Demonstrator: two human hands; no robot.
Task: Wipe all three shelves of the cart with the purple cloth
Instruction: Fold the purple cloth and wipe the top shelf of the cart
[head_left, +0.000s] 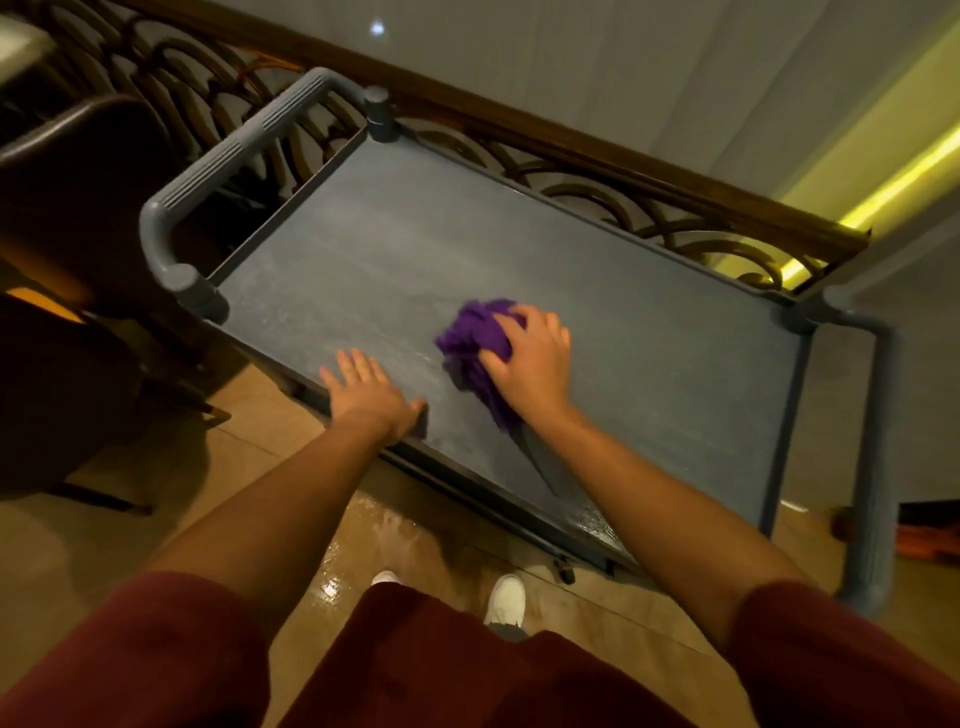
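Two bare hands are on the top shelf (649, 332) of the grey cart (862, 467), each doing a different job. The right hand (530, 353) presses down on the bunched purple cloth (475, 338), fingers curled over it and gripping it, with a tail of cloth trailing back under the wrist; that clamped, flat-palmed hold looks meant to put weight into the wipe. The left hand (371, 392) lies open just beside it, nearer the person, fingers spread on the shelf surface and the heel of the palm over the near rim, probably to steady the cart against the push so it does not roll. Beyond the left hand stands the ribbed push handle (244, 150). The shelf is a shallow tray with a raised lip all round, and apart from the cloth and the hands nothing lies in it. Faint streaks show on the surface around both hands. The two lower shelves are hidden beneath, so their state cannot be told.
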